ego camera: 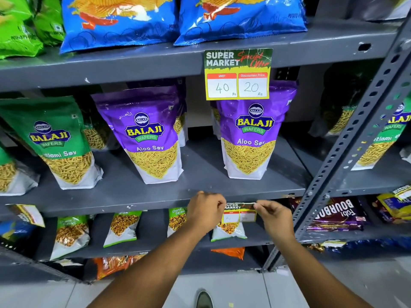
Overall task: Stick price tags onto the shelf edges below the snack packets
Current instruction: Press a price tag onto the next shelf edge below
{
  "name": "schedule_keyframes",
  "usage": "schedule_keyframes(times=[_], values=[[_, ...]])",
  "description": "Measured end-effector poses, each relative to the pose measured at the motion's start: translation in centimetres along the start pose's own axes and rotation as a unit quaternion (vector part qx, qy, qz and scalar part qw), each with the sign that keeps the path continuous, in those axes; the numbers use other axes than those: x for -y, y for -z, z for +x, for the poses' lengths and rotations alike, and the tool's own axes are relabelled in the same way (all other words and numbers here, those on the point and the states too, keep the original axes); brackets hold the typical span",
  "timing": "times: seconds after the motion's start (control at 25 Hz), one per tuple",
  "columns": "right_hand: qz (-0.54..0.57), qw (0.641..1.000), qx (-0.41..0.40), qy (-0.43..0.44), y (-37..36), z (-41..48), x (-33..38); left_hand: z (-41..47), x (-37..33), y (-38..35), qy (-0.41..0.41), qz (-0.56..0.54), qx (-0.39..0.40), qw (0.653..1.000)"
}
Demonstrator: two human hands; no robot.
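A small supermarket price tag (239, 211) sits against the front edge of the grey shelf (138, 203) below the right purple Aloo Sev packet (251, 138). My left hand (205, 211) pinches the tag's upper left corner. My right hand (274, 215) pinches its upper right corner. Whether the tag is stuck to the edge I cannot tell. A larger tag (238, 74) reading 40 and 20 hangs from the shelf edge above. A second purple packet (146, 138) and a green Ratlami Sev packet (60, 143) stand to the left.
Blue chip bags (120, 21) lie on the top shelf. A perforated grey upright (355, 134) slants down on the right, with Bourbon biscuit packs (335, 215) beyond it. Small green snack packets (121, 227) fill the lower shelf. Another tag (27, 214) hangs at far left.
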State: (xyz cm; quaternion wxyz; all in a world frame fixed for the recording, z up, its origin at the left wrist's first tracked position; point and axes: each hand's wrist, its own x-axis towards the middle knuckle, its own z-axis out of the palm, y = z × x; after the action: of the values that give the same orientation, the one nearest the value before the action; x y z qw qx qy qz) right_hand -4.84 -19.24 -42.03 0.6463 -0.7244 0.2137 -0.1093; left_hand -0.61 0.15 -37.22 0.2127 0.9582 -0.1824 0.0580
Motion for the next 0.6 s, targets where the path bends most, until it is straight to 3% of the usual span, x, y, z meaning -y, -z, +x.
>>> schedule_keyframes(times=[0.32,0.6], values=[[-0.079,0.996,-0.031,0.001,0.0,1.2,1.3,0.6,-1.4,-0.3,0.017,0.042,-0.045,0.998],[-0.122,0.992,-0.037,0.004,-0.5,1.7,2.2,1.5,-1.3,-0.5,0.03,0.092,-0.03,0.995]])
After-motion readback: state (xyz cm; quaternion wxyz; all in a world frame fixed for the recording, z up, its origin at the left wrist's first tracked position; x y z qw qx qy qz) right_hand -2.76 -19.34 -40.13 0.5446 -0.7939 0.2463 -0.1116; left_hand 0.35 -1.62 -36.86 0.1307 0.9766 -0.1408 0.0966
